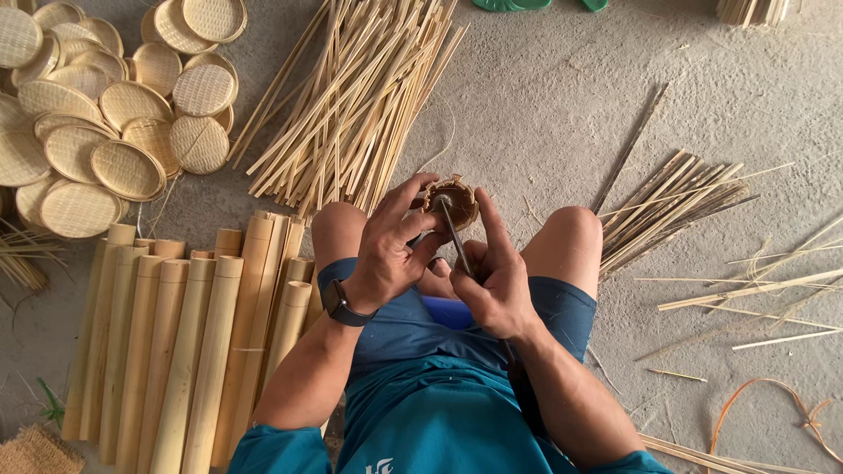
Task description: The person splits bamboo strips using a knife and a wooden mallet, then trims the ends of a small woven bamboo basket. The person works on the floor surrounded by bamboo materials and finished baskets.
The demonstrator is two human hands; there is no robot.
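I am looking down over my knees at a grey concrete floor (544, 96). My left hand (391, 250) is curled around the near end of a short round section of bamboo stem (454, 200), fingers closed on its rim, holding it up between my knees. My right hand (496, 285) is clenched on a dark, narrow metal blade (455, 230) whose tip rests on the cut face of that bamboo section; the handle runs back under my forearm and I cannot see its end. A black wristwatch (338, 303) sits on my left wrist.

To my left lies a row of thick pale bamboo tubes (189, 333), and beyond them a heap of flat round woven trays (105, 114). Ahead is a loose pile of long split bamboo strips (351, 105), with a smaller dark-edged bundle of splints (672, 206) by my right knee.

The risk I judge here is the blade. My left thumb and fingertips lie just beside its edge, so if the tip skids off the hard face or the stem splits suddenly, the steel could run into that hand or down toward my thigh. A weak hold would let the piece twist.
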